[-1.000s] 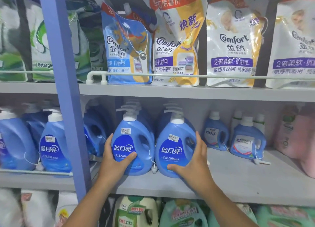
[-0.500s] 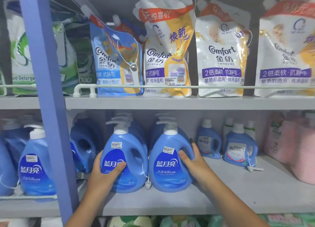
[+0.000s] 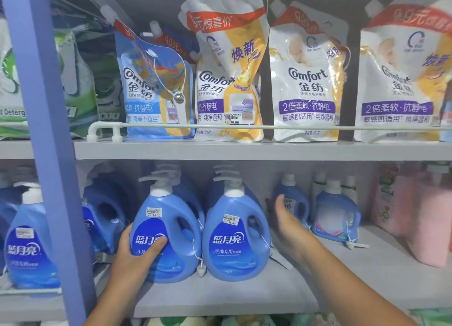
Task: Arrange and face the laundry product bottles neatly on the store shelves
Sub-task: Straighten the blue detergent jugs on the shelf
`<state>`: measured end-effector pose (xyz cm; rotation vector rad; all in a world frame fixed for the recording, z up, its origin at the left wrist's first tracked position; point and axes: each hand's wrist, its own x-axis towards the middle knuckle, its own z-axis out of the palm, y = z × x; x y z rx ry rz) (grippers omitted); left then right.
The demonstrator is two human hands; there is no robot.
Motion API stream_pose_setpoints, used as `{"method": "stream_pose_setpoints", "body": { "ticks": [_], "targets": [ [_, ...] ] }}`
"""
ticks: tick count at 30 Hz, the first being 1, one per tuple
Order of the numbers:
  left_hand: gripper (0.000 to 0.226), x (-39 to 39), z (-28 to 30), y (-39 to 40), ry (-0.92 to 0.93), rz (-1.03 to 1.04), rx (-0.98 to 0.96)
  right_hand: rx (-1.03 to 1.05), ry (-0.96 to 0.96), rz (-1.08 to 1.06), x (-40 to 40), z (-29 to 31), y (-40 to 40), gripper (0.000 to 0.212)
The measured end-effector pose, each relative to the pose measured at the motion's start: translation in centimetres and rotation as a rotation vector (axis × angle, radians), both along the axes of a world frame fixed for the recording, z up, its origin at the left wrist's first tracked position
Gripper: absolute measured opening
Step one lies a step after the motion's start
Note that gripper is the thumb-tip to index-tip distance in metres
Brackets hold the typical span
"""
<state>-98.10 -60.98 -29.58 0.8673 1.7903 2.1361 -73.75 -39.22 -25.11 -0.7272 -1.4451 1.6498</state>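
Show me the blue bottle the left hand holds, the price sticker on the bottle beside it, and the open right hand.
left blue bottle [image 3: 168,230], head view, on its front label
price sticker [image 3: 230,219], head view, sticker's middle
right hand [image 3: 287,224], head view, on the palm

Both bare forearms reach up and forward from the bottom of the view. The left hand [image 3: 135,253] is curled round the lower left side of a blue plastic detergent bottle with a white pump top [image 3: 166,235], thumb laid across the front label and fingers wrapped behind its edge. The right hand [image 3: 288,224] hangs free in the air, palm turned toward the left, fingers straight and loosely together, pointing up and away, touching nothing.
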Motion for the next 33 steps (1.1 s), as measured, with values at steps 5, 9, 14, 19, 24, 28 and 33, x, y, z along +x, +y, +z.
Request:
{"method": "stream_pose_setpoints", "body": {
  "ticks": [5, 9, 14, 19, 24, 28, 33],
  "targets": [
    [0.055, -0.5, -0.4, -0.1, -0.076, -0.057, 0.038, -0.261, -0.030, 0.034, -3.6, 1.0, 2.8, 0.076],
    [0.086, -0.6, -0.2, -0.5, -0.117, -0.106, 0.045, -0.235, -0.063, 0.156, -4.3, 1.6, 1.4, 0.078],
    [0.090, -1.0, -0.4, -0.4, -0.154, -0.155, 0.068, -0.320, -0.020, 0.203, -4.8, 1.1, 2.2, 0.081],
    [0.067, -0.6, 0.0, -0.5, -0.117, -0.135, 0.050, -0.292, -0.041, 0.209, -4.4, 1.9, 1.2, 0.073],
    [0.081, 0.0, -0.4, -1.2, 0.038, -0.011, -0.007, 0.004, 0.117, 0.026, -1.6, -1.1, -1.9, 0.059],
    [0.096, 0.6, -0.7, -1.3, 0.151, 0.040, -0.110, 0.207, 0.108, 0.165, -1.1, -3.0, -5.3, 0.075],
    [0.072, 6.2, -1.4, -1.0, 0.562, 0.410, -0.031, 0.425, -0.170, 0.068, 2.0, -2.4, -4.5, 0.064]
  ]
}}
